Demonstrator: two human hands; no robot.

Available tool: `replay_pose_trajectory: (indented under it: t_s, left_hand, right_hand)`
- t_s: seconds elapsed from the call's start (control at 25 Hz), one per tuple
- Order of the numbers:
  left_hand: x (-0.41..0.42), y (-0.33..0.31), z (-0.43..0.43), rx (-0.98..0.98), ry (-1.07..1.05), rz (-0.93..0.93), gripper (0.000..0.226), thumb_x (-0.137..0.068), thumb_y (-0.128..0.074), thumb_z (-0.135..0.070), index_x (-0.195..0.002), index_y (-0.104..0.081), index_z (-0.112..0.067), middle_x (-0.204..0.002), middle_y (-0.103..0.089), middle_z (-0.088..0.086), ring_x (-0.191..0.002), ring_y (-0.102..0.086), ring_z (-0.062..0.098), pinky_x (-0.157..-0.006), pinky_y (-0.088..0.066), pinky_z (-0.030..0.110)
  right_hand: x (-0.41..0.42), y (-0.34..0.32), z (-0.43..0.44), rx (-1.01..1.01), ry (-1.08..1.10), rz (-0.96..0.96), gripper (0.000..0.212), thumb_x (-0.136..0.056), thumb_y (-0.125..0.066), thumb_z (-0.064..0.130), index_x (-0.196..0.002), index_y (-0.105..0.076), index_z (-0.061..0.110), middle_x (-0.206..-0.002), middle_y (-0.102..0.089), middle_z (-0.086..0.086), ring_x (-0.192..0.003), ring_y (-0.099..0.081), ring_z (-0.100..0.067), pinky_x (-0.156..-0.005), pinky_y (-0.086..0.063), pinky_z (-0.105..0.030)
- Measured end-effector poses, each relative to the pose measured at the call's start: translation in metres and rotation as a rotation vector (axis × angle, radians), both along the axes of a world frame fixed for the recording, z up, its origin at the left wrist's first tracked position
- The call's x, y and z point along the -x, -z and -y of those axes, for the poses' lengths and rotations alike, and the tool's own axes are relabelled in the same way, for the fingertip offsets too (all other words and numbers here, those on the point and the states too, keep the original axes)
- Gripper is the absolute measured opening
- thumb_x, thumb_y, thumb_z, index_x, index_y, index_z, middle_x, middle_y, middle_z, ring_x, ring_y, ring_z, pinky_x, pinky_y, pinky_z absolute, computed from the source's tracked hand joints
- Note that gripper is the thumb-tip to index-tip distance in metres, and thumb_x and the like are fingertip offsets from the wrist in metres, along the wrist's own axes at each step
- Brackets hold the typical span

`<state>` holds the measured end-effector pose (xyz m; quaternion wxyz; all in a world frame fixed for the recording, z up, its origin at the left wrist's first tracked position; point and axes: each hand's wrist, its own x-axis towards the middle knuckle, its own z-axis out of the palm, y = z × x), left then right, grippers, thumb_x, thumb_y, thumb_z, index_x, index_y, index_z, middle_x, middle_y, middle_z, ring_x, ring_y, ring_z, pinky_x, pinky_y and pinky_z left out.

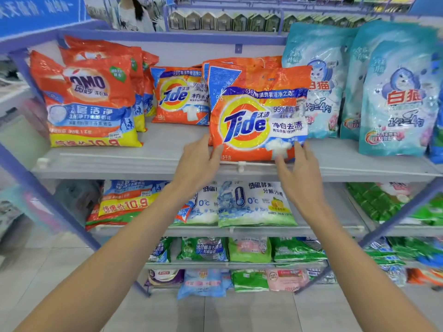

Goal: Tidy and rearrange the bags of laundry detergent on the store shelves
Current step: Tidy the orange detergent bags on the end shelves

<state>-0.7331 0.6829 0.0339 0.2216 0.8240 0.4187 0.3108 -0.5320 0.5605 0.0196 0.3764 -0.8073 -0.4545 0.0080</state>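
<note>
The grey shelf [167, 140] before me carries orange Omo bags [88, 101] at its left, a smaller Tide bag [179, 97] mid-shelf, a large Tide bag [259, 116] upright at its front edge, and teal bags [395, 99] at its right.

The brand "Tide" is printed in large blue letters on the front Tide bag [256, 116], with 汰渍 beside it, 净白去渍 and "99%" on the white panel, and a blue band beginning "30年" across the top. The same "Tide" logo and "99%" are seen on the second Tide bag [179, 97] further back. "OMO" and a yellow band marked "10.9" are carried by the OMO bag [88, 97]. 白猫 in red and "1勺=4勺" are shown on the teal bag [398, 99]. One shelf down, "0°C" and 低温酵素 are printed on the white-blue bag [254, 204], and "10.9" on the lying orange bag [124, 204]. The blue sign [36, 10] is too blurred to be read.
</note>
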Motion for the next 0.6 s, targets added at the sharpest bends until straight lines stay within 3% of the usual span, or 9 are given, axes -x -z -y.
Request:
replay_pose_trajectory:
  t_s: [0.04, 0.12, 0.2, 0.28, 0.6]
  left_hand:
    - [0.005, 0.003, 0.009, -0.037, -0.011, -0.058, 0.032, -0.104, -0.046, -0.041, -0.123, -0.059, -0.019, -0.111, -0.069, -0.001, -0.112, -0.059, 0.027, -0.092, -0.043, 0.034]
    - [0.013, 0.008, 0.027, -0.03, -0.039, -0.154, 0.04, -0.106, -0.045, -0.04, -0.134, -0.056, -0.015, -0.132, -0.063, 0.007, -0.136, -0.043, 0.035, -0.114, -0.031, 0.041]
    - [0.024, 0.013, 0.05, 0.001, -0.063, -0.174, 0.049, -0.107, -0.044, -0.039, -0.148, -0.047, -0.012, -0.155, -0.045, 0.009, -0.15, -0.025, 0.03, -0.124, -0.015, 0.039]
    - [0.037, 0.024, 0.07, 0.008, -0.087, -0.178, 0.056, -0.106, -0.043, -0.042, -0.154, -0.041, -0.013, -0.164, -0.032, 0.008, -0.155, -0.015, 0.026, -0.126, -0.012, 0.04]
    - [0.098, 0.081, 0.125, 0.086, -0.181, -0.277, 0.056, -0.106, -0.042, -0.043, -0.151, -0.044, -0.009, -0.16, -0.038, 0.013, -0.153, -0.021, 0.029, -0.126, -0.009, 0.039]
  right_hand:
    - [0.004, 0.002, 0.009, 0.024, -0.026, 0.018, 0.061, -0.104, -0.049, 0.042, -0.154, -0.035, 0.01, -0.162, -0.031, -0.012, -0.149, -0.026, -0.028, -0.119, -0.025, -0.04]
    - [0.01, 0.005, 0.024, 0.094, -0.077, 0.025, 0.064, -0.102, -0.052, 0.042, -0.156, -0.033, 0.012, -0.165, -0.027, -0.01, -0.154, -0.02, -0.025, -0.124, -0.019, -0.039]
    - [0.017, 0.008, 0.038, 0.128, -0.132, 0.044, 0.065, -0.102, -0.052, 0.041, -0.156, -0.033, 0.011, -0.165, -0.027, -0.009, -0.154, -0.019, -0.024, -0.126, -0.017, -0.038]
    - [0.026, 0.013, 0.052, 0.125, -0.18, 0.08, 0.062, -0.102, -0.052, 0.04, -0.154, -0.037, 0.01, -0.163, -0.032, -0.01, -0.152, -0.023, -0.025, -0.125, -0.019, -0.038]
    - [0.072, 0.05, 0.082, 0.235, -0.311, 0.02, 0.065, -0.103, -0.046, 0.047, -0.158, -0.031, 0.015, -0.166, -0.026, -0.003, -0.155, -0.016, -0.02, -0.126, -0.015, -0.037]
